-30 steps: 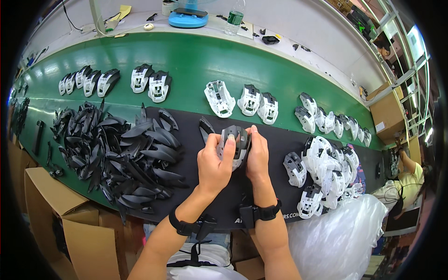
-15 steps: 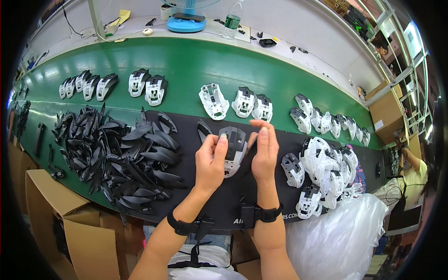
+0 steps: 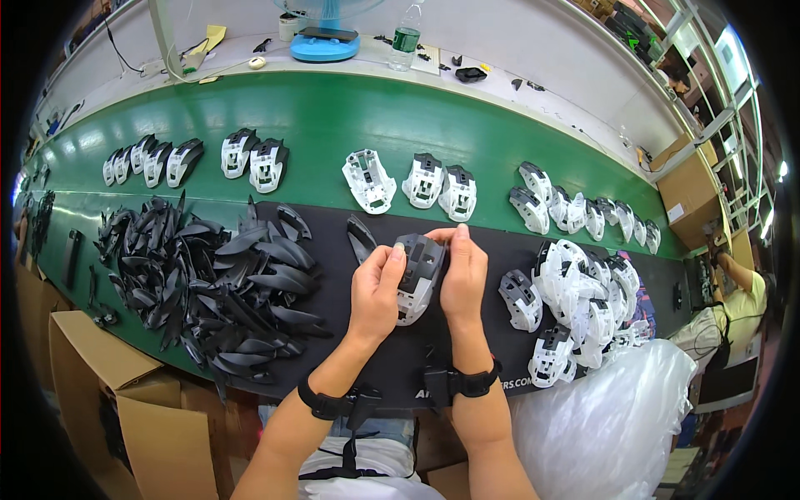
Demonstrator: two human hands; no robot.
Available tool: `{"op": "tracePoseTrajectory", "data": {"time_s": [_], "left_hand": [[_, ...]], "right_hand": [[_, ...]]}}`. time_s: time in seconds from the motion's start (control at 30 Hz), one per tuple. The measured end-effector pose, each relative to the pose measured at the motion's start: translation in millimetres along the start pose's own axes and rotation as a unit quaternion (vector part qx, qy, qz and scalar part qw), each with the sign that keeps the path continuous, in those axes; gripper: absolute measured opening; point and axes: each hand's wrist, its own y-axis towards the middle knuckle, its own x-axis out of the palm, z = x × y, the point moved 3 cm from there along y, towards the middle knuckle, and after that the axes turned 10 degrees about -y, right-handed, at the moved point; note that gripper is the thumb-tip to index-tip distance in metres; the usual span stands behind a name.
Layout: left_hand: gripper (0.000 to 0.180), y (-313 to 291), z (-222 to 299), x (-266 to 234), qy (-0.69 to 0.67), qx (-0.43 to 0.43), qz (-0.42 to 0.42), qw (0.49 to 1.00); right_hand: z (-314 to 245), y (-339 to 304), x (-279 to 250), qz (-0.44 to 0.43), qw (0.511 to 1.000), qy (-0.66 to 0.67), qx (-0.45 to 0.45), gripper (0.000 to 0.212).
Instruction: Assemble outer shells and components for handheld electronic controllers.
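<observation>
In front of me, above the black mat (image 3: 367, 333), a grey-and-black computer mouse shell (image 3: 421, 262) with a pale lower end is held between both hands. My left hand (image 3: 377, 292) is closed on its left side, the thumb lying along the top. My right hand (image 3: 463, 279) presses against its right side, fingers bent round the far edge; any small part under them is hidden. Just past my left hand lies a black curved side piece (image 3: 360, 237). More such black side pieces (image 3: 225, 287) are heaped to the left.
White-and-black mouse shells (image 3: 575, 296) are piled at the right, beside a clear plastic bag (image 3: 600, 425). Other shells (image 3: 425, 182) stand in groups along the green table (image 3: 317, 117). Cardboard boxes (image 3: 167, 433) sit at lower left. A blue fan base (image 3: 325, 47) and bottle (image 3: 405, 40) stand on the shelf.
My right hand has moved in from slightly apart and now closes on the shell's right side. The shell has turned a little in my left hand. The view has shifted slightly.
</observation>
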Motion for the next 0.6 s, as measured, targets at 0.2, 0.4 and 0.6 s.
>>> {"op": "tracePoseTrajectory", "data": {"time_s": [0.2,0.4,0.6], "left_hand": [[0.035,2,5,4,-0.132,-0.118,0.034,0.984],[0.034,4,1,-1,-0.028,-0.038,-0.003,0.999],[0.027,-1,21,8,0.110,0.080,-0.019,0.991]], "right_hand": [[-11,2,-14,-0.023,0.999,0.006,0.047,0.044],[-4,-6,7,-0.026,0.997,-0.068,-0.010,0.041],[21,-15,23,-0.040,0.902,0.294,0.313,0.043]]}}
